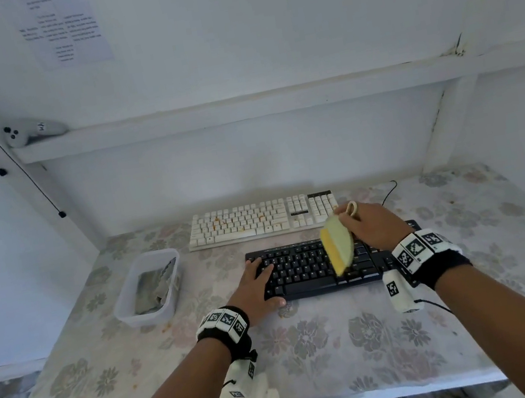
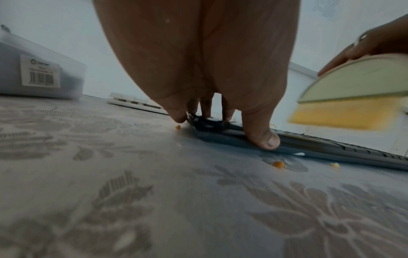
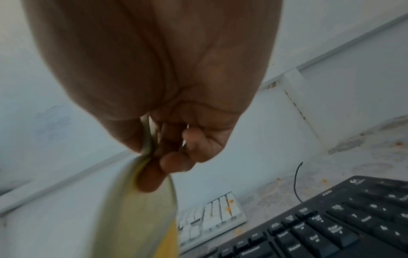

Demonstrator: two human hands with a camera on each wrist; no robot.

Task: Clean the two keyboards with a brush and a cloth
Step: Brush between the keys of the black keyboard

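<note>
A black keyboard (image 1: 304, 271) (image 2: 331, 148) (image 3: 331, 227) lies near me, and a white keyboard (image 1: 244, 222) (image 3: 216, 214) with orange crumbs on its keys lies behind it. My left hand (image 1: 255, 287) (image 2: 198, 61) rests flat on the black keyboard's left end, thumb against its front edge. My right hand (image 1: 369, 222) (image 3: 154, 69) grips a pale green brush (image 1: 339, 248) (image 2: 357, 97) (image 3: 137, 218) with yellow bristles. The brush hangs blurred just above the keys right of the middle. A folded cloth (image 1: 154, 286) lies in a clear tub (image 1: 127, 311).
The floral tablecloth (image 1: 313, 346) has orange crumbs (image 2: 278, 164) in front of the black keyboard. A black cable (image 1: 388, 191) (image 3: 297, 181) runs behind the keyboards at the right. A white game controller (image 1: 34, 129) sits on the ledge above. Walls close in the table on three sides.
</note>
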